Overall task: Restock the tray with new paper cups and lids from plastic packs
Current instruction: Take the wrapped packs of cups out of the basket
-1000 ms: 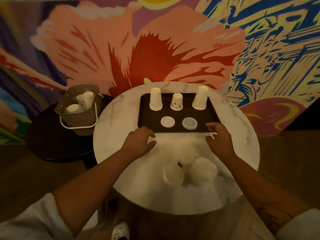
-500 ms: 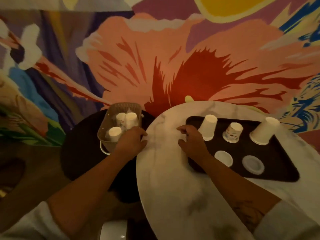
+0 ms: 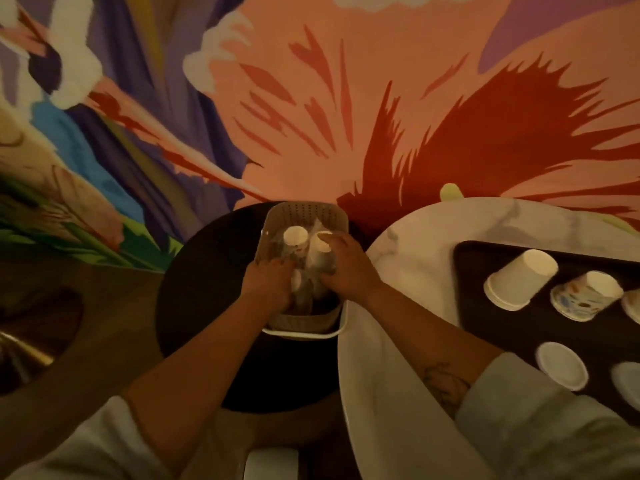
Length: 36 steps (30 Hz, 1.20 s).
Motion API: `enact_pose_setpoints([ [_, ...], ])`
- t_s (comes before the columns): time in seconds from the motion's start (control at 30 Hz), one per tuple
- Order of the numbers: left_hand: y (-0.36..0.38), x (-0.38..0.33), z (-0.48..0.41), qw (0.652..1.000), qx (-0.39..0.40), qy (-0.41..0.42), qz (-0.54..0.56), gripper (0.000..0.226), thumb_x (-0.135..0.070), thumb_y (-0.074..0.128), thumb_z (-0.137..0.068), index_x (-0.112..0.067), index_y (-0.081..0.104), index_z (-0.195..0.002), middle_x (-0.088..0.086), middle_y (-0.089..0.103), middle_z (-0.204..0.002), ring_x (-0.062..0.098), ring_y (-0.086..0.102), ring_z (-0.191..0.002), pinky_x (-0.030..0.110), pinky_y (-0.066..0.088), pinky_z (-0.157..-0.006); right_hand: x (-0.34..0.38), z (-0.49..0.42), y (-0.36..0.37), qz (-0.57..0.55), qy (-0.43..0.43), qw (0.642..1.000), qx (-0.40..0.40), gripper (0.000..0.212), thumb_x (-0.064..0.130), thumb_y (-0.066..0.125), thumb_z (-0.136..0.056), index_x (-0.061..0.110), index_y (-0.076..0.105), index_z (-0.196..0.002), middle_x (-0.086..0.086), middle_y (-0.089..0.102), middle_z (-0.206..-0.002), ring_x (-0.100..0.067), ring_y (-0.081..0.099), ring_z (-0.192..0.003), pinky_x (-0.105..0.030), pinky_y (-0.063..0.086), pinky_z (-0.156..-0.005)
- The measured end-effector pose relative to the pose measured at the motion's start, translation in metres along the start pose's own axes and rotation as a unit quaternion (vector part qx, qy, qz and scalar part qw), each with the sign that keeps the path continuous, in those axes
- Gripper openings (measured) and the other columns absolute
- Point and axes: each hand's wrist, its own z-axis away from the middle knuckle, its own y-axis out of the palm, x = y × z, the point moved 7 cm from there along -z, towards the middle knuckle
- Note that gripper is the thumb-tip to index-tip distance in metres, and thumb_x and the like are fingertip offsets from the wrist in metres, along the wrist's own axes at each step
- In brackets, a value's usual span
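A beige slatted basket [image 3: 304, 216] stands on a dark round side table [image 3: 207, 271]. In it are plastic packs of white paper cups [image 3: 295, 236]. My right hand [image 3: 346, 263] grips one pack [image 3: 325, 252], with the forefinger over its top cup. My left hand [image 3: 268, 282] reaches into the basket beside it, fingers curled around a lower pack [image 3: 296, 282]. At the right, a dark tray [image 3: 481, 251] carries an upturned white cup stack [image 3: 519, 278], a patterned cup [image 3: 585, 296], another cup [image 3: 632, 306] cut off by the frame edge, and two lids [image 3: 562, 365] [image 3: 627, 379].
The tray sits on a round white marble table [image 3: 398, 341] whose edge lies right beside the basket. The basket's white handle [image 3: 304, 336] hangs down at its near side. A painted mural wall [image 3: 311, 98] stands close behind both tables.
My view has swung left from the tray to the basket. Both hands have left the marble table; the left went to the basket first, then the right, and both are now in it.
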Motion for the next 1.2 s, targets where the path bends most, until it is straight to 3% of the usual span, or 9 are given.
enact_pose_setpoints([
  [0.2, 0.011, -0.002, -0.007, 0.999, 0.018, 0.016, -0.025, 0.063, -0.038, 0.063, -0.080, -0.023, 0.037, -0.136, 0.005, 0.049, -0.135, 0.026, 0.046, -0.126, 0.043, 0.031, -0.107, -0.009, -0.031, 0.026, 0.156, 0.036, 0.984, 0.082, 0.081, 0.034, 0.060, -0.085, 0.032, 0.010, -0.148, -0.010, 0.003, -0.157, -0.037, 0.013, -0.142, -0.056, 0.024, -0.109],
  [0.33, 0.013, -0.002, -0.008, 0.999, -0.006, 0.023, -0.024, 0.066, -0.040, 0.067, -0.077, -0.021, 0.039, -0.134, 0.005, 0.053, -0.130, 0.026, 0.050, -0.121, 0.044, 0.032, -0.107, -0.006, -0.038, 0.029, 0.214, 0.045, 0.975, 0.048, 0.070, 0.036, 0.057, -0.087, 0.033, 0.018, -0.145, -0.013, 0.022, -0.148, -0.040, 0.028, -0.134, -0.057, 0.025, -0.105],
  [0.43, 0.010, -0.001, -0.006, 0.999, -0.031, 0.019, 0.012, 0.063, -0.043, 0.068, -0.074, -0.021, 0.045, -0.128, 0.003, 0.056, -0.124, 0.024, 0.052, -0.117, 0.042, 0.034, -0.105, -0.002, -0.036, 0.026, 0.178, 0.031, 0.984, 0.003, 0.050, 0.027, 0.057, -0.087, 0.029, 0.038, -0.133, -0.011, 0.038, -0.133, -0.036, 0.042, -0.122, -0.054, 0.028, -0.103],
  [0.5, 0.005, 0.000, -0.003, 0.997, -0.066, 0.016, 0.043, 0.061, -0.045, 0.070, -0.071, -0.022, 0.048, -0.123, 0.003, 0.058, -0.121, 0.023, 0.053, -0.114, 0.040, 0.036, -0.101, 0.001, -0.032, 0.023, 0.152, 0.016, 0.988, -0.020, 0.048, 0.023, 0.058, -0.085, 0.027, 0.042, -0.130, -0.010, 0.043, -0.128, -0.035, 0.045, -0.118, -0.052, 0.031, -0.103],
  [0.67, -0.013, 0.005, 0.012, 0.973, -0.157, -0.022, 0.165, 0.070, -0.039, 0.074, -0.064, -0.025, 0.046, -0.127, 0.001, 0.056, -0.126, 0.025, 0.047, -0.119, 0.040, 0.036, -0.102, 0.014, -0.015, -0.003, 0.048, -0.032, 0.993, -0.106, 0.055, 0.016, 0.061, -0.078, 0.020, 0.046, -0.131, -0.012, 0.047, -0.129, -0.034, 0.049, -0.116, -0.050, 0.041, -0.098],
  [0.77, -0.030, 0.002, 0.023, 0.949, -0.220, -0.022, 0.225, 0.066, -0.034, 0.073, -0.063, -0.023, 0.049, -0.124, 0.002, 0.059, -0.122, 0.026, 0.051, -0.111, 0.037, 0.040, -0.098, 0.026, -0.003, -0.024, -0.016, -0.049, 0.989, -0.141, 0.058, 0.011, 0.061, -0.077, 0.016, 0.045, -0.133, -0.012, 0.042, -0.138, -0.032, 0.041, -0.125, -0.042, 0.041, -0.101],
  [0.87, -0.056, -0.013, 0.037, 0.938, -0.270, 0.001, 0.218, 0.055, -0.027, 0.073, -0.064, -0.019, 0.054, -0.116, 0.003, 0.063, -0.112, 0.022, 0.057, -0.103, 0.028, 0.032, -0.092, 0.040, 0.012, -0.048, -0.049, -0.066, 0.979, -0.186, 0.054, 0.009, 0.061, -0.076, 0.015, 0.049, -0.128, -0.012, 0.046, -0.130, -0.030, 0.043, -0.119, -0.039, 0.044, -0.094],
  [1.0, -0.094, -0.030, 0.065, 0.904, -0.324, 0.001, 0.278, 0.053, -0.022, 0.073, -0.066, -0.017, 0.057, -0.116, 0.004, 0.063, -0.115, 0.026, 0.054, -0.111, 0.033, 0.035, -0.096, 0.053, 0.038, -0.088, -0.072, -0.099, 0.961, -0.249, 0.052, 0.008, 0.061, -0.074, 0.008, 0.051, -0.125, -0.017, 0.052, -0.122, -0.033, 0.049, -0.113, -0.042, 0.046, -0.092],
  [1.2, -0.128, -0.067, 0.108, 0.883, -0.353, 0.012, 0.308, 0.060, -0.030, 0.075, -0.064, -0.018, 0.057, -0.120, 0.003, 0.062, -0.121, 0.023, 0.052, -0.116, 0.031, 0.037, -0.095, 0.053, 0.085, -0.143, -0.112, -0.093, 0.954, -0.263, 0.055, 0.012, 0.066, -0.077, 0.015, 0.048, -0.129, -0.008, 0.048, -0.127, -0.021, 0.047, -0.116, -0.021, 0.036, -0.091],
])
